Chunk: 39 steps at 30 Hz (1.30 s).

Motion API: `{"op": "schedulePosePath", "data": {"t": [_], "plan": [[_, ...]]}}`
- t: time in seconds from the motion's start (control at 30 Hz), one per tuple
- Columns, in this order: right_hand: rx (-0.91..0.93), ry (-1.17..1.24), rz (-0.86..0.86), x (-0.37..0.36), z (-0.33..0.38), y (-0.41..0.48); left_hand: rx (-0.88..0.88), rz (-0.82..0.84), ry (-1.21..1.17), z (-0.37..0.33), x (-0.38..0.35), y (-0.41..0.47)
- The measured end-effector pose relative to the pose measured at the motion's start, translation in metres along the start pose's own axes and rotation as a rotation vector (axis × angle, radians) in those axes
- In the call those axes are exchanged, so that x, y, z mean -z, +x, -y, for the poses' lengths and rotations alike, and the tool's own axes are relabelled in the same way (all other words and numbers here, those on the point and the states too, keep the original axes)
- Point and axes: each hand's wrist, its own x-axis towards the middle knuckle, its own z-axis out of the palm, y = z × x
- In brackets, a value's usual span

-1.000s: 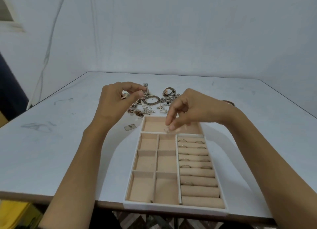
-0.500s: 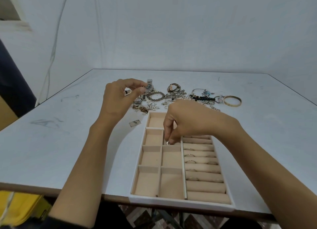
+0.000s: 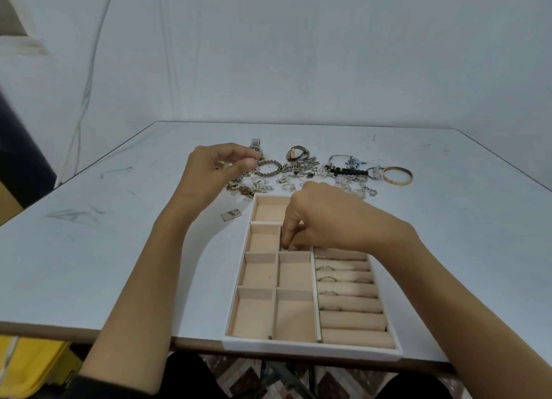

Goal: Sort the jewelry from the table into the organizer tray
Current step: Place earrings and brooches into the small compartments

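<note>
A beige organizer tray (image 3: 310, 349) with square compartments on the left and ring rolls (image 3: 349, 291) on the right lies at the table's near edge. Several rings sit in the rolls. My right hand (image 3: 325, 219) reaches down into an upper small compartment, its fingertips pinched on a tiny piece of jewelry that is barely visible. My left hand (image 3: 215, 171) hovers above the table left of the jewelry pile (image 3: 310, 174), pinching a small piece between thumb and fingers. The pile holds chains, earrings, a beaded bracelet (image 3: 268, 168) and a watch (image 3: 256, 147).
A gold bangle (image 3: 397, 176) lies at the right end of the pile, with a black bead bracelet (image 3: 348, 171) beside it. A small flat tag (image 3: 231, 215) rests left of the tray. Something yellow (image 3: 33, 365) sits below the table's left front edge.
My right hand has dropped from above the tray's top compartment into a small compartment lower down. My left hand has held its pinch in place.
</note>
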Motion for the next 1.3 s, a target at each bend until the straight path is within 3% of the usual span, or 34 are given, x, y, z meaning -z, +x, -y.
{"op": "schedulePosePath", "data": {"t": [0.07, 0.13, 0.23, 0.3, 0.4, 0.53, 0.63, 0.77, 0.93, 1.17, 1.3], "plan": [[0.013, 0.060, -0.058, 0.001, -0.003, -0.006, 0.029, 0.029, -0.050, -0.002, 0.000, -0.001], [-0.019, 0.195, -0.226, 0.000, -0.010, -0.020, 0.043, 0.059, -0.054, -0.003, 0.000, -0.002], [-0.196, 0.329, -0.564, -0.011, -0.030, -0.052, 0.075, 0.115, -0.076, -0.004, 0.002, -0.003], [-0.351, 0.340, -0.628, -0.025, -0.044, -0.074, 0.095, 0.202, -0.105, -0.007, 0.002, -0.006], [-0.566, 0.348, -0.489, -0.041, -0.053, -0.096, 0.123, 0.311, -0.120, -0.009, 0.002, -0.008], [-0.627, 0.197, -0.168, -0.051, -0.047, -0.099, 0.143, 0.385, -0.091, -0.008, 0.003, -0.009], [-0.668, 0.029, -0.036, -0.051, -0.044, -0.096, 0.140, 0.465, -0.061, -0.008, 0.004, -0.010], [-0.680, -0.030, 0.001, -0.051, -0.041, -0.096, 0.158, 0.646, -0.017, -0.011, 0.009, -0.013], [-0.676, -0.028, -0.008, -0.051, -0.041, -0.097, 0.184, 0.749, 0.026, -0.017, 0.012, -0.016], [-0.676, -0.009, -0.030, -0.052, -0.040, -0.097, 0.186, 0.776, 0.070, -0.020, 0.014, -0.017], [-0.676, -0.005, -0.031, -0.052, -0.041, -0.097, 0.161, 0.704, 0.122, -0.018, 0.008, -0.014]]}}
